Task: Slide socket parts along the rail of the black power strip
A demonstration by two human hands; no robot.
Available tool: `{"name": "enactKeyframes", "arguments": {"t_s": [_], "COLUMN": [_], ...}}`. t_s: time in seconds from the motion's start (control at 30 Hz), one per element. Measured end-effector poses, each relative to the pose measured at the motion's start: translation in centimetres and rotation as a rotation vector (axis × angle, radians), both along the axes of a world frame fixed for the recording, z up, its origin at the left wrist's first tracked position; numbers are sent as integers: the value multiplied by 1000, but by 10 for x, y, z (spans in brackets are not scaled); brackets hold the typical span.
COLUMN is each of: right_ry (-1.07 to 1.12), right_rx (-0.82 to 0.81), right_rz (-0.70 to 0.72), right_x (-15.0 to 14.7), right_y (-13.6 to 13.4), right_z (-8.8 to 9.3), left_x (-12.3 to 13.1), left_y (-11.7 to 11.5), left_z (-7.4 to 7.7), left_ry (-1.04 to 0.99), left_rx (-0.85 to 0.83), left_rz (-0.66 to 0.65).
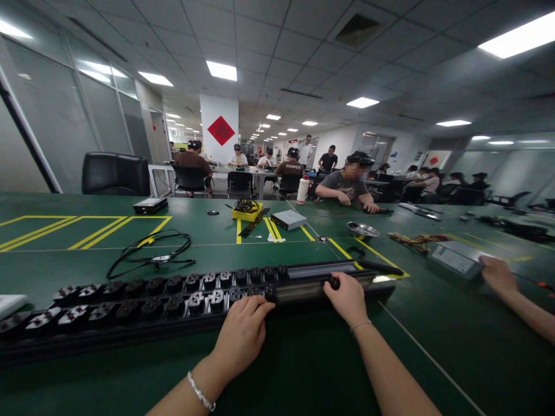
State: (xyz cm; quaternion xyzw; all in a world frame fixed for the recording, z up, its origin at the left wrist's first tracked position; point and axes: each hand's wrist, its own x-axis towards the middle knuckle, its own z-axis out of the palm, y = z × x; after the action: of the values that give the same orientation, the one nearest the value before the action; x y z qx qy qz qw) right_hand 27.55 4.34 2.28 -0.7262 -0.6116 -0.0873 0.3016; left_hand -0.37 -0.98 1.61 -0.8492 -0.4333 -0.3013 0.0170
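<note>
Two black rails lie side by side in front of me, each carrying a row of black plug adapters (196, 300) with metal prongs. My left hand (243, 325) rests on the near rail (303, 293) with bent fingers at the row's right end. Its fingertips touch the last adapter (269, 293); the thumb side is partly hidden. Farther right, my right hand (348, 299) pinches a small round black piece (334, 282) over the rail's bare stretch. Most of that piece is covered by the fingers. The far rail (318, 270) has a bare grey stretch too.
Beyond the rails lie a black cable (150, 254), a yellow box with wires (246, 212), a grey metal box (288, 219) and a steel bowl (362, 230). At right, another person's hand (498, 276) touches a power supply unit (459, 258). A co-worker (347, 184) sits opposite.
</note>
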Motion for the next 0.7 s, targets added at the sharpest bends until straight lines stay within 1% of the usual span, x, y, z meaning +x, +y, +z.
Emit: {"name": "enactKeyframes", "arguments": {"t_s": [0.1, 0.23, 0.5, 0.7], "right_ry": [0, 5, 10, 15], "right_rx": [1, -8, -47, -55], "right_rz": [3, 1, 9, 12], "right_x": [1, 2, 3, 4], "right_y": [1, 2, -1, 1], "right_z": [-2, -3, 2, 1], "left_x": [0, -1, 1, 1], "left_y": [0, -1, -1, -1], "left_z": [-1, 0, 1, 1], "left_ry": [-7, -16, -25, -27], "left_rx": [15, -5, -17, -31], "left_rz": [11, 1, 5, -1]}}
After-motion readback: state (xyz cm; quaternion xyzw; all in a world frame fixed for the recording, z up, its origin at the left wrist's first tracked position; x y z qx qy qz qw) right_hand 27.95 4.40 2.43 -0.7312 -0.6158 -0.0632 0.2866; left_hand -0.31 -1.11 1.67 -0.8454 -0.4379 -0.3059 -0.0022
